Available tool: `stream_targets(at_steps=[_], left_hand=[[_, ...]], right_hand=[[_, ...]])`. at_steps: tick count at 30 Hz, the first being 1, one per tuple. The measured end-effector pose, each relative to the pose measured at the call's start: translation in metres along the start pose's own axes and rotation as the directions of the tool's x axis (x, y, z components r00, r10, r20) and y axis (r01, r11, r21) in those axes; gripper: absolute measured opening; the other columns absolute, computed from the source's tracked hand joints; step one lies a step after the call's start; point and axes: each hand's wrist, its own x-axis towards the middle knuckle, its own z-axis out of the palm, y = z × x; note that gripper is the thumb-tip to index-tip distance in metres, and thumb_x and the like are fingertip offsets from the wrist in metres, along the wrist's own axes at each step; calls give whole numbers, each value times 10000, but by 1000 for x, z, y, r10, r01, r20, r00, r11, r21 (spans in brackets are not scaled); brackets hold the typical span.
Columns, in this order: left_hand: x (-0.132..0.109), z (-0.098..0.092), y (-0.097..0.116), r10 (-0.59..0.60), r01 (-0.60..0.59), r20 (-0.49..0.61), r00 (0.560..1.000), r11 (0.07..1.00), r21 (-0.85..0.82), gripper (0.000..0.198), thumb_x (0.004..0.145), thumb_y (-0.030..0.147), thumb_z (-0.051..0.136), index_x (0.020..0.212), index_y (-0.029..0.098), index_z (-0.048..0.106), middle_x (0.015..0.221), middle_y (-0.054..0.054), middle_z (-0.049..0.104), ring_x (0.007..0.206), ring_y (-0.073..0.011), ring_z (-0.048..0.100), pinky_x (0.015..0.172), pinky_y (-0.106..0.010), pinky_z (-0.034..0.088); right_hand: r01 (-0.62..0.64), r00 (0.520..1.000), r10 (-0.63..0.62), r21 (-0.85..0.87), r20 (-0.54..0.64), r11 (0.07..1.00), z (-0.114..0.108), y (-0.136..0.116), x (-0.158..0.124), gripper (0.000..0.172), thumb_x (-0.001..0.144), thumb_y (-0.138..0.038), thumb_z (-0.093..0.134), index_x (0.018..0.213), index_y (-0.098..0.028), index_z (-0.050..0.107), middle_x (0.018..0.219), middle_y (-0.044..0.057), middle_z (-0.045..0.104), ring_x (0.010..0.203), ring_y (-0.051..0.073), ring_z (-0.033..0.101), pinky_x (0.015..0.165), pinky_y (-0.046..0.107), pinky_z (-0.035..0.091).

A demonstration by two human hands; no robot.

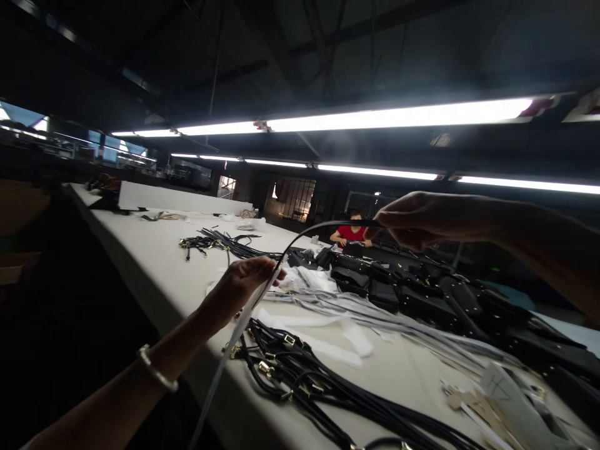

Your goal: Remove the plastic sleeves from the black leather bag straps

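A black strap (pixel 328 224) bows between left hand (pixel 248 275) and right hand (pixel 419 215)

Taken from the middle of the view, the right hand is at 3 o'clock, its grip narrow, closed on one end of the strap. The left hand is at 8 o'clock, a pale bracelet (pixel 154 371) on its wrist, its grip pinched on the strap and a translucent plastic sleeve (pixel 240 326). The strap arches above the bench (pixel 154 250) from one hand to the other. The sleeve trails from the left hand toward 7 o'clock; whether it wraps the strap there I cannot tell.

At 6 o'clock, a bundle of black straps with gold-coloured buckles (pixel 349 400) lies on the bench, running off toward 5 o'clock. A second strap bundle (pixel 225 242) lies farther away at 9 o'clock. White wrapping strips (pixel 356 340) lie at 5 o'clock, just beyond the nearer bundle. Black bags (pixel 389 294) crowd together at 4 o'clock. Farther off at 3 o'clock, a co-worker in a red top (pixel 349 234) has both hands at a dark item.
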Motion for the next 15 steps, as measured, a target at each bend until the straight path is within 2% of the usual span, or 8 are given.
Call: stream_targets(at_steps=[1, 2, 3, 5, 7, 10, 11, 15], left_hand=[[12, 5, 8, 62, -62, 21, 998, 998, 16, 370, 884, 475, 592, 828, 147, 753, 821, -62, 743, 805, -223, 665, 794, -346, 510], [22, 8, 15, 108, -110, 38, 993, 993, 33, 358, 895, 456, 583, 827, 143, 743, 809, -54, 732, 795, -213, 658, 789, -343, 503], [33, 12, 23, 137, -139, 46, 989, 989, 44, 346, 899, 441, 582, 813, 140, 731, 788, -43, 718, 786, -204, 649, 787, -340, 495], [52, 18, 40, 197, -200, 41, 980, 976, 83, 317, 898, 410, 590, 784, 139, 707, 738, -15, 676, 763, -183, 622, 789, -337, 479], [69, 25, 60, 344, -341, 13, 939, 924, 171, 282, 891, 366, 599, 751, 140, 694, 768, -8, 642, 789, -172, 599, 802, -338, 468], [89, 35, 89, 579, -554, 14, 815, 774, 305, 194, 856, 260, 635, 717, 139, 693, 994, -41, 633, 980, -192, 586, 891, -360, 455], [94, 38, 96, 600, -577, 10, 800, 764, 290, 160, 836, 228, 653, 715, 133, 695, 1068, -52, 623, 1037, -202, 581, 915, -369, 453], [113, 48, 103, 502, -502, -51, 863, 865, 10, 85, 768, 171, 713, 738, 94, 692, 1230, -87, 601, 1128, -245, 594, 956, -413, 457]], right_hand=[[72, 984, -57, -79, 170, 994, 4, -7, 3, 439, 886, -313, 520, 875, 97, 676, 413, -61, 523, 350, -32, 344, 442, 157, 158], [155, 934, -96, -150, 343, 976, 7, -12, 7, 464, 899, -341, 502, 957, 88, 670, 431, -63, 539, 359, -28, 355, 442, 143, 160], [226, 888, -123, -189, 442, 956, 10, -17, 11, 482, 906, -354, 491, 1056, 75, 651, 448, -70, 550, 365, -26, 363, 441, 131, 158], [290, 857, -164, -195, 489, 937, 16, -24, 19, 497, 902, -330, 507, 1206, 55, 586, 462, -93, 550, 355, -28, 356, 435, 115, 145], [296, 823, -183, -131, 538, 946, 27, -29, 26, 459, 899, -277, 530, 1202, 65, 569, 466, -104, 546, 336, -34, 331, 429, 105, 132], [253, 732, -293, 154, 615, 955, 46, -32, 33, 234, 926, -202, 533, 941, 21, 603, 434, -136, 476, 321, -36, 289, 424, 93, 145], [232, 711, -345, 259, 613, 938, 51, -30, 35, 219, 954, -192, 496, 840, -25, 582, 430, -140, 455, 319, -35, 280, 423, 90, 160], [199, 729, -476, 513, 493, 835, 68, -12, 42, 389, 1043, -254, 332, 683, -156, 442, 493, -122, 485, 311, -30, 226, 388, 79, 183]])
